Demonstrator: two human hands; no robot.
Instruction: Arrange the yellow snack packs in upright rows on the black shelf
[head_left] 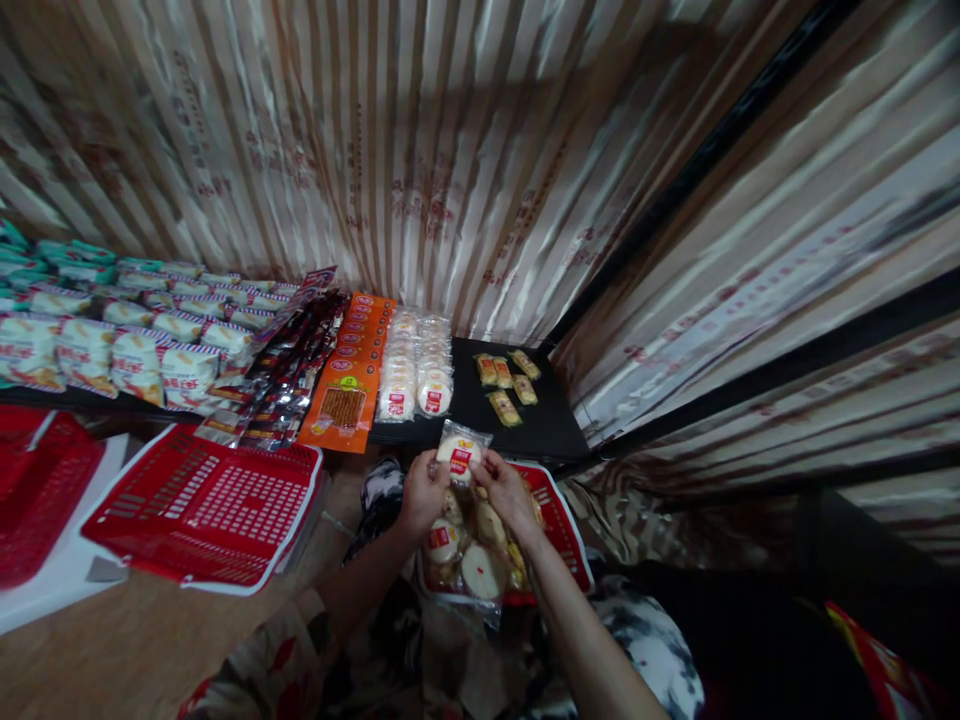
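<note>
Between my two hands I hold a round white rice cracker in a clear wrapper [460, 454] with a red and yellow label. My left hand [425, 491] pinches its left edge, and my right hand [508, 488] grips the right edge. Below them, a red basket with a white rim [564, 520] sits at my lap. Inside it lie more wrapped snacks, among them a pale round cracker [482, 572] and yellowish packets partly hidden by my right forearm. Just beyond my hands, two rows of similar wrapped crackers [415, 370] lie on the black shelf [555, 430].
Small yellow packets [504, 408] lie at the shelf's right end. Left of the crackers are orange snack packs [352, 370], dark packets [289, 365] and many white bags [187, 375]. A red basket [217, 500] stands at left. Striped curtain [450, 150] hangs behind; black poles [675, 190] cross at right.
</note>
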